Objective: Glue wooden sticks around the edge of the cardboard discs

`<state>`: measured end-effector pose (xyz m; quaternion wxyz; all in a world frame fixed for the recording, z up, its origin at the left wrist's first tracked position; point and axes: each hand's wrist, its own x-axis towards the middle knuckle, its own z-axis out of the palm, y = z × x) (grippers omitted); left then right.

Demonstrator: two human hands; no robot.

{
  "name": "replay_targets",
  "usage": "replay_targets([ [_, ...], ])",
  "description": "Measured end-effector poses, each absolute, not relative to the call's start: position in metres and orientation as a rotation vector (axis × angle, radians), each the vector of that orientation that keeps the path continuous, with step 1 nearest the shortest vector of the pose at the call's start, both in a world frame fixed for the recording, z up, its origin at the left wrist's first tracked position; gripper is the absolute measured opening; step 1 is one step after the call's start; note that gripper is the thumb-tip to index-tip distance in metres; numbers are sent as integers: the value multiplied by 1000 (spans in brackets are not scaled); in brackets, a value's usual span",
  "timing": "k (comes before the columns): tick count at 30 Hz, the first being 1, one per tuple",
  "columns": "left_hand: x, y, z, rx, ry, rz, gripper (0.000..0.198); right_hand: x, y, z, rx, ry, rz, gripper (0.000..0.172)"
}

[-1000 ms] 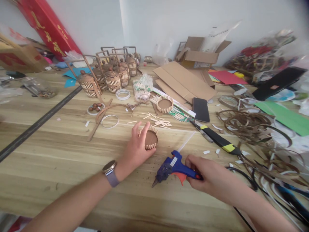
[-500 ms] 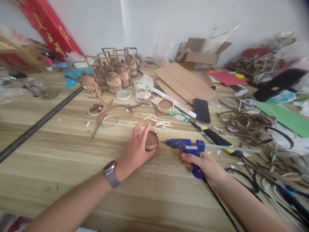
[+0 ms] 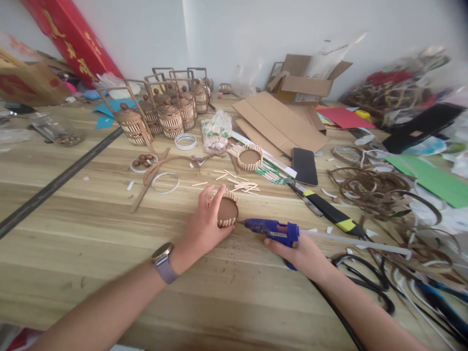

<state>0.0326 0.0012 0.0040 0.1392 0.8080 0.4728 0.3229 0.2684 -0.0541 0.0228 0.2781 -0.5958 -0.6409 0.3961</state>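
Observation:
My left hand [image 3: 206, 217] grips a small round brown base [image 3: 228, 211] edged with short wooden sticks, its thumb at the near rim and fingers around the far left side. Part of that rim is hidden behind the fingers. In my right hand [image 3: 300, 251] is a blue hot glue gun [image 3: 272, 229], with a long clear glue stick [image 3: 351, 239] coming out of its back. The nozzle is at the right edge of the base; whether it touches cannot be made out. Loose wooden sticks [image 3: 244, 186] lie just beyond the base.
Behind stands a second stick-edged base [image 3: 250, 158]. Several small lidded stick baskets [image 3: 170, 118] with tall handles fill the back left. A utility knife [image 3: 332, 212], a phone [image 3: 304, 166] and coiled brown strips [image 3: 373, 185] lie to the right. A black cord [image 3: 340, 312] trails off the near side.
My right hand has moved the glue gun left and slightly down, bringing its nozzle to the base's right edge, and the gun has tilted. My left hand keeps its hold on the base.

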Motion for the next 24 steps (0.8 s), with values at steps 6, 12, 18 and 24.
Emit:
replay_targets([
  [6,33,1,4,2328,1377,921,98,260,-56,32,-1599,-1774,1048,31],
  [12,33,1,5,2331,1392,903,98,257,-56,32,-1619,-1796,1030,35],
  [18,32,2,5,2328,1376,908,100,256,-55,32,-1614,-1790,1037,35],
  [24,32,1,4,2310,1381,911,100,255,-55,34,-1615,-1790,1025,31],
])
